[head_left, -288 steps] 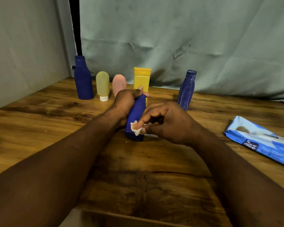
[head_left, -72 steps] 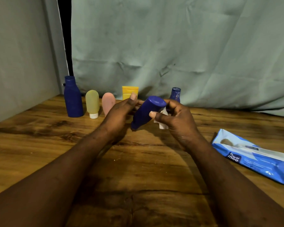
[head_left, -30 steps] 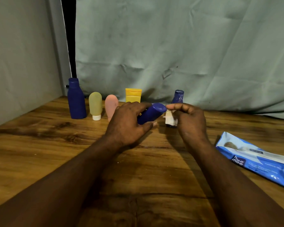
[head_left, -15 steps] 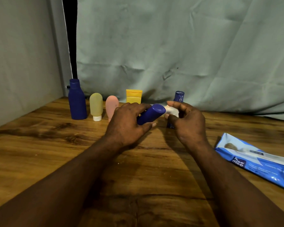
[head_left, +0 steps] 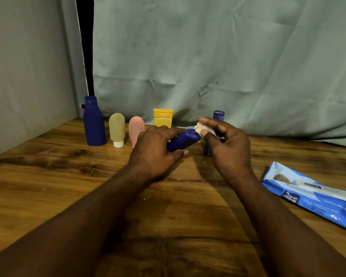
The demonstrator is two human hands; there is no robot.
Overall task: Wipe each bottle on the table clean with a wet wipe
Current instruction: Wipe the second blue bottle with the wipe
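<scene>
Brown wood-grain bench (head_left: 48, 186) fills the foreground, and both forearms reach out over it. Off to the right a blue wipes pack (head_left: 312, 198) lies flat, well apart from the hands. Further out, over the middle of the bench, the left hand (head_left: 154, 150) curls round the body of the held bottle (head_left: 183, 140), a dark blue one tipped on a slant with one end raised toward the right; it seems to be clear of the surface, though I cannot be sure. The right hand (head_left: 228, 148) pinches a small crumpled wipe (head_left: 203, 128) between thumb and fingers and presses it against that raised end. Behind the hands five more containers stand in a row near the back edge: a tall bottle (head_left: 94, 124) at the left, a green bottle (head_left: 117, 127) on its white cap, a pink bottle (head_left: 136, 128) partly hidden by the left hand, a yellow tube (head_left: 162, 117), and a far bottle (head_left: 218, 115) mostly covered by the right hand. A creased pale green curtain (head_left: 228, 66) hangs at the back, beside a plain wall (head_left: 24, 76) on the left. By my reading the task is midway: one bottle is under the wipe, with its end being cleaned. Nothing shows which of the five standing ones are done, so some likely remain.
</scene>
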